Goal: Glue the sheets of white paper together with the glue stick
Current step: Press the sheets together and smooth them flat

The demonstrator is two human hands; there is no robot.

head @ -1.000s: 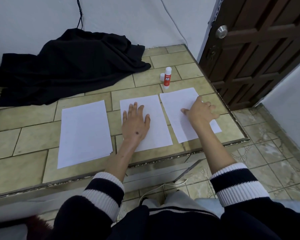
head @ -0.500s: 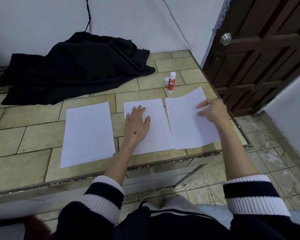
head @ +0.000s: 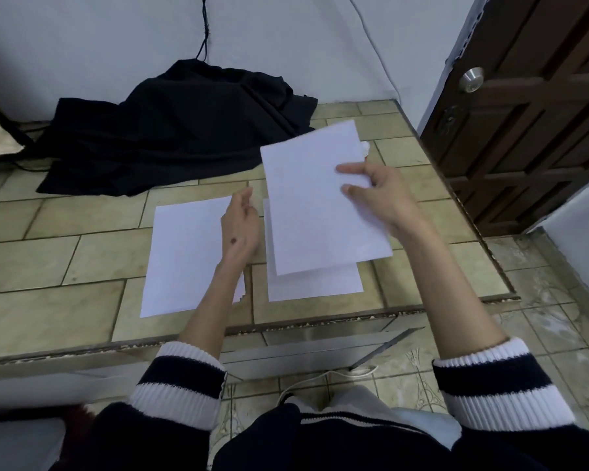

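Note:
My right hand [head: 378, 195] pinches the right edge of a white sheet [head: 317, 205] and holds it lifted, tilted, over the middle sheet [head: 315, 283], which lies flat on the tiled table. My left hand [head: 240, 226] hovers between the two lower papers with its fingers apart, holding nothing. A small stack of white sheets [head: 184, 256] lies to the left, partly under my left forearm. The glue stick [head: 365, 149] is almost wholly hidden behind the lifted sheet; only a white bit shows at the sheet's upper right edge.
A black cloth [head: 177, 130] is heaped at the back of the tiled table [head: 65, 260]. The table's front edge [head: 320, 321] and right edge are close to the papers. A brown door [head: 531, 107] stands at the right, and a cable runs down the wall.
My right hand has lifted the right sheet off the table and swung it left over the middle sheet. My left hand has come up off the middle sheet.

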